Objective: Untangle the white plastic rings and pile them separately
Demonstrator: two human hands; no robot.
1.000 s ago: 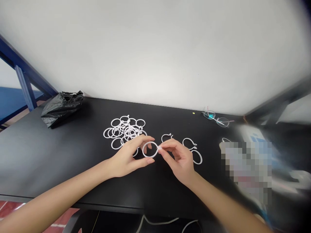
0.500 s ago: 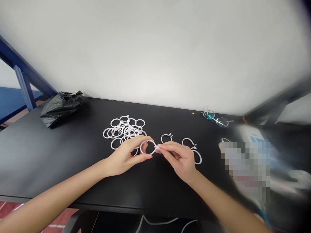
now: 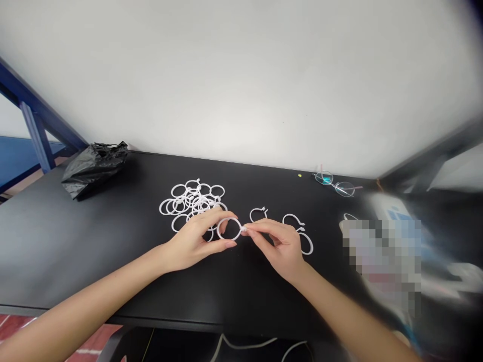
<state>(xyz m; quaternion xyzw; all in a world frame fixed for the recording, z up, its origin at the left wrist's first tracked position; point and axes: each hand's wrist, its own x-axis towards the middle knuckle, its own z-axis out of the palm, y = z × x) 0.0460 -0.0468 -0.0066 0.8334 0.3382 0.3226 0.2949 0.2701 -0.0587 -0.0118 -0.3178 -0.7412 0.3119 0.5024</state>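
A white plastic ring [image 3: 218,231] with a small clasp stands upright between my two hands, just above the table. My left hand [image 3: 190,244] curls around the ring's left side, thumb below and fingers above. My right hand [image 3: 285,249] pinches the clasp end between thumb and fingertips, which partly cover it. Behind my left hand lies a loose pile of similar white rings [image 3: 203,203], several overlapping. Beyond my right hand is a separate ring [image 3: 251,216] with its ends apart. Two more, an upper ring [image 3: 284,218] and a lower ring [image 3: 311,245], lie to its right.
The black table [image 3: 124,261] runs back to a pale wall. A crumpled black plastic bag [image 3: 94,168] sits at the back left. Eyeglasses [image 3: 334,185] lie at the back right, and a blurred, partly pixelated plastic package [image 3: 396,211] covers the right side.
Almost nothing differs. Both hands keep the same hold on the ring, and its clasp end looks slightly more closed together at my right fingertips.
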